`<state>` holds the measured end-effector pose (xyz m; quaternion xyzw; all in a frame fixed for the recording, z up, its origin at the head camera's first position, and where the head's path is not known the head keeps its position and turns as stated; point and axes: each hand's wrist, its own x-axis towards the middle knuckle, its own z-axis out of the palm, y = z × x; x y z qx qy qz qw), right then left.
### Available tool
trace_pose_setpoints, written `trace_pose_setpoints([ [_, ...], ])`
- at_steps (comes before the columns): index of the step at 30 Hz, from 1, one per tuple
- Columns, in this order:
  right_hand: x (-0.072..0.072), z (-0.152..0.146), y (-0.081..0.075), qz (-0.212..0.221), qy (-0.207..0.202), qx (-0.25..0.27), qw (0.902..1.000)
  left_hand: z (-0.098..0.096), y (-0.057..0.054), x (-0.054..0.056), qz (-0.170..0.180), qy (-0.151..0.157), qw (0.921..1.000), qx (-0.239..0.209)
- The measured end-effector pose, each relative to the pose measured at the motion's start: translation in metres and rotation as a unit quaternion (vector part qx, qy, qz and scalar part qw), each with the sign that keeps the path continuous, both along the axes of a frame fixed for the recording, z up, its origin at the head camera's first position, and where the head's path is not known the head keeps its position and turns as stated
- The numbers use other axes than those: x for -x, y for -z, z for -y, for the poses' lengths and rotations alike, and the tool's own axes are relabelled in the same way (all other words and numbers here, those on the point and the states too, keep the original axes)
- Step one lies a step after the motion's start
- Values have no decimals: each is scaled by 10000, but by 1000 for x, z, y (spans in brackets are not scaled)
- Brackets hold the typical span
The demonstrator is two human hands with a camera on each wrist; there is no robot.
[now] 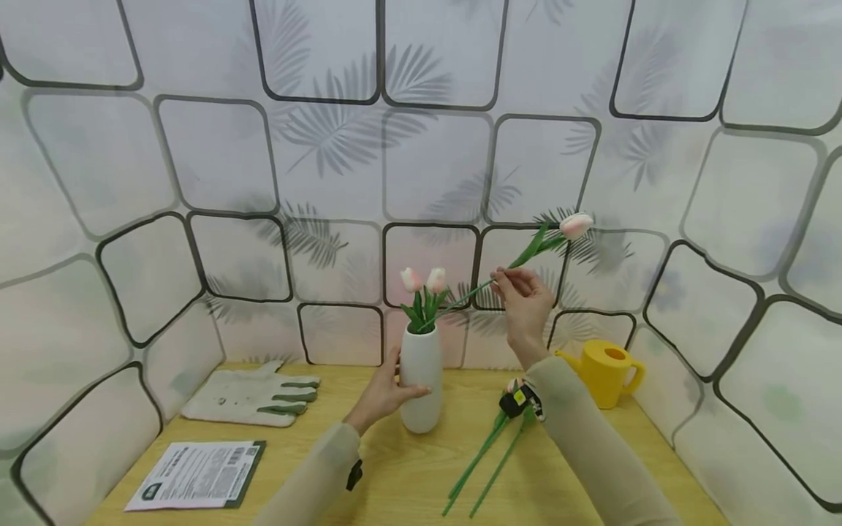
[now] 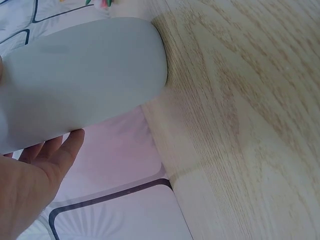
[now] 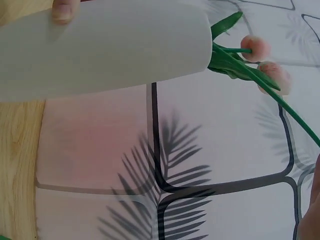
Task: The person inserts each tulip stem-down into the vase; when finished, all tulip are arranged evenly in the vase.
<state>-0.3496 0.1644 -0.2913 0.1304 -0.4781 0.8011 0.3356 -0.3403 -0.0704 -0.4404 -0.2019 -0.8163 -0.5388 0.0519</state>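
A tall white vase [image 1: 421, 383] stands upright on the table, two pale pink tulips [image 1: 424, 281] with green leaves rising from its mouth. My left hand [image 1: 384, 392] grips the vase from the left, thumb across its front and fingers behind. My right hand [image 1: 526, 299] pinches the green stem of another tulip [image 1: 575, 226] between thumb and fingertips. That tulip slants, its bloom up at the right and its lower stem end at the vase's mouth. In the right wrist view the stem [image 3: 285, 102] crosses in front of the other blooms [image 3: 274, 77].
More tulips [image 1: 483, 456] lie on the table [image 1: 388, 482] below my right forearm, blooms partly hidden. A yellow watering can [image 1: 601, 376] stands at the right. To the left are a white and green glove [image 1: 246, 394] and a printed packet [image 1: 194, 475]. Patterned fabric [image 1: 434, 175] surrounds the table.
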Motion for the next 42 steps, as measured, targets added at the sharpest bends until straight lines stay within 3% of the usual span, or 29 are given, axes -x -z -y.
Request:
trace_pose_setpoints([
  [7,2,12,14,2,76,-921,9957,3,2,-1,-6,-96,10000,12],
  [18,3,26,31,130,65,-1804,9835,-3,1,0,3,13,10000,-26],
  [32,4,49,53,443,-297,-2241,9731,0,3,2,-12,13,10000,-65],
  [42,2,57,62,728,-13,-2584,9633,-1,1,0,22,57,9999,-139],
])
